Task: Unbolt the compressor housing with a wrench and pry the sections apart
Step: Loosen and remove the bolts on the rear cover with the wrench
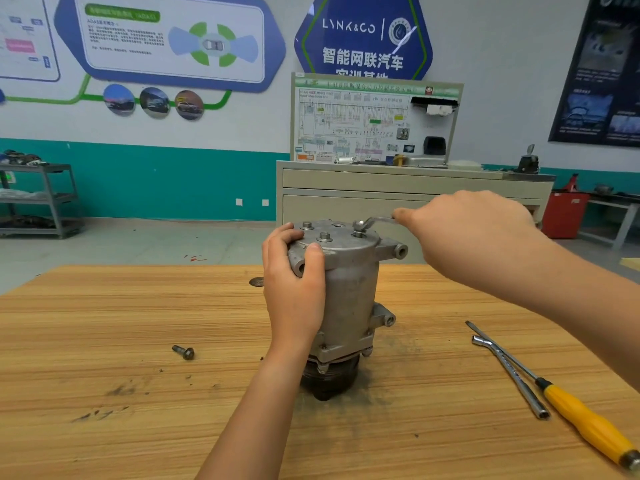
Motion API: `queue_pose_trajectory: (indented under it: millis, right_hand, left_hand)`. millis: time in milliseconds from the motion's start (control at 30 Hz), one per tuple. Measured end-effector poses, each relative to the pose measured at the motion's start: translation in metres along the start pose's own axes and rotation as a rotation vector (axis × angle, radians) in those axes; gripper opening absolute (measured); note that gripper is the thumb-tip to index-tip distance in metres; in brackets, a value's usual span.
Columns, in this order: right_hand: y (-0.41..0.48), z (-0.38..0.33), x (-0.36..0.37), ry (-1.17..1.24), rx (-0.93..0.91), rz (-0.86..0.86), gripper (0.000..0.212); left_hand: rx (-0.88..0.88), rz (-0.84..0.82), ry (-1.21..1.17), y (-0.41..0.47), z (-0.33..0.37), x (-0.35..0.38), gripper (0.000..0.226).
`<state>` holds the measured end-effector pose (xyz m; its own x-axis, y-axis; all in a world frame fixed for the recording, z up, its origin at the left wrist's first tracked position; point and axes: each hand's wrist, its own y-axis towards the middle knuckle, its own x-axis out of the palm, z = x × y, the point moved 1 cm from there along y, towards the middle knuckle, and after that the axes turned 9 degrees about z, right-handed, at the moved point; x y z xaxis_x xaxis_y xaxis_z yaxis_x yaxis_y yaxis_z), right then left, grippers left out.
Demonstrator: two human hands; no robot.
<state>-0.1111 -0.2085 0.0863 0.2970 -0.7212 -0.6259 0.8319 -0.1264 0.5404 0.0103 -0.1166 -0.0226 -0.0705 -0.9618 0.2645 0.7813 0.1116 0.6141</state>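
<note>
We note a white-and-teal wall point(138, 178) with posters point(173, 39), beige cabinet point(346, 199), grey rack point(45, 199) left, grey floor point(138, 244).

The handle of the wrench point(372, 221) was buried in the right hand point(474, 233), and its head covered the bolt beneath it. The left hand point(294, 282) hid the 9 o'clock side of the compressor point(349, 292). A dark flat object point(256, 281) at 10 o'clock from the compressor, on the far edge of the surface point(138, 323), sat half behind that hand and could not be identified. The screwdriver point(581, 417) ran off the frame at 4 o'clock. The print on the poster point(124, 39) was too small to read.
</note>
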Motion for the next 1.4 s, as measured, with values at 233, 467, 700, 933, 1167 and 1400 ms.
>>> queue_pose_trajectory:
  millis: [233,467,700,933,1167,1400]
  right_hand:
    - [-0.019,-0.011,0.004,-0.042,0.038,0.029,0.035]
    - [0.009,0.016,0.094,0.452,0.069,0.632,0.019]
    - [0.099,-0.006,0.100,0.561,-0.140,0.311,0.028]
    - [0.053,0.045,0.068,0.961,0.323,0.462,0.026]
    - [0.006,0.019,0.025,0.288,0.087,0.089,0.036]
    - [0.008,0.001,0.012,0.078,0.024,0.043,0.038]
  left_hand:
    - [0.002,-0.054,0.026,0.008,-0.001,-0.007,0.021]
    - [-0.044,-0.096,-0.031,0.018,-0.005,-0.009,0.017]
    - [-0.044,-0.104,-0.019,0.018,-0.007,-0.012,0.020]
    - [-0.051,-0.064,-0.043,0.015,-0.007,-0.009,0.019]
    - [0.009,-0.024,0.012,0.006,-0.005,-0.004,0.015]
    - [0.012,-0.030,0.006,0.004,-0.001,-0.004,0.017]
